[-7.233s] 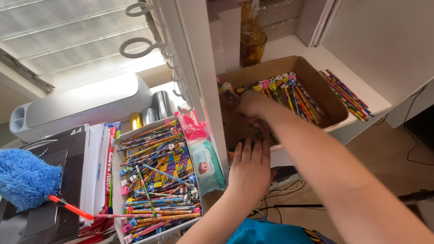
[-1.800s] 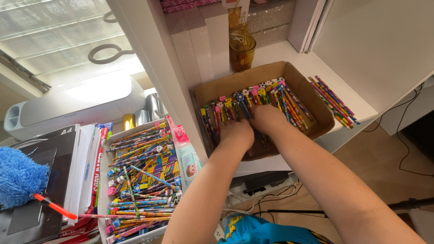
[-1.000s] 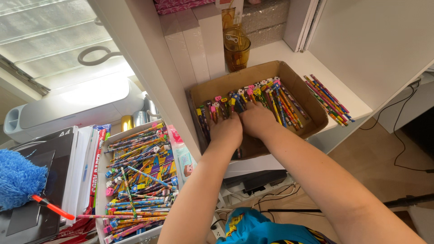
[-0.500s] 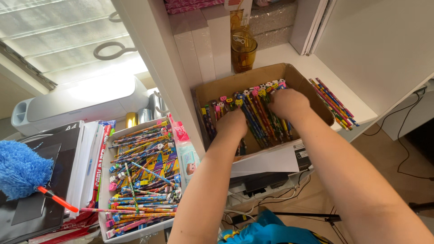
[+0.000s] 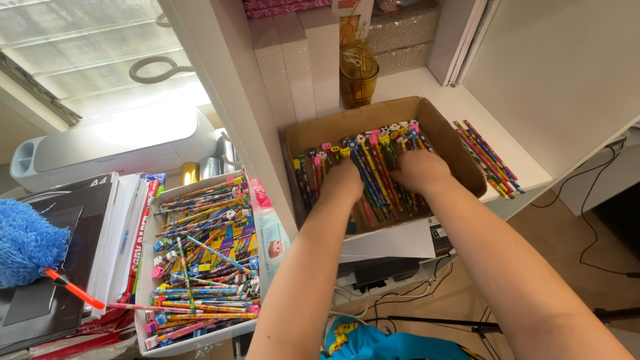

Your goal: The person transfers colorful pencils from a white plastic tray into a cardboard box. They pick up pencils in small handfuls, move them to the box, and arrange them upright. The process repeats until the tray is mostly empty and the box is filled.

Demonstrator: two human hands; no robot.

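An open cardboard box [image 5: 445, 137] sits on a white shelf and holds several colourful pencils [image 5: 375, 167] with shaped erasers at their far ends. Both my hands are inside it. My left hand [image 5: 341, 182] rests on the pencils at the left side, fingers curled down into them. My right hand [image 5: 418, 170] presses on the pencils at the right side. The two hands lie either side of the middle bundle, and their fingertips are hidden among the pencils.
A white tray [image 5: 193, 331] packed with more colourful pencils stands lower left. Loose pencils [image 5: 490, 157] lie on the shelf right of the box. An amber glass cup [image 5: 358, 75] stands behind the box. A blue duster [image 5: 27, 243] and a white machine [image 5: 113, 143] are at left.
Seven seconds ago my left hand was at the box's near edge. Now both hands are inside the box on the pencils, and they have drawn closer together in the last half second.
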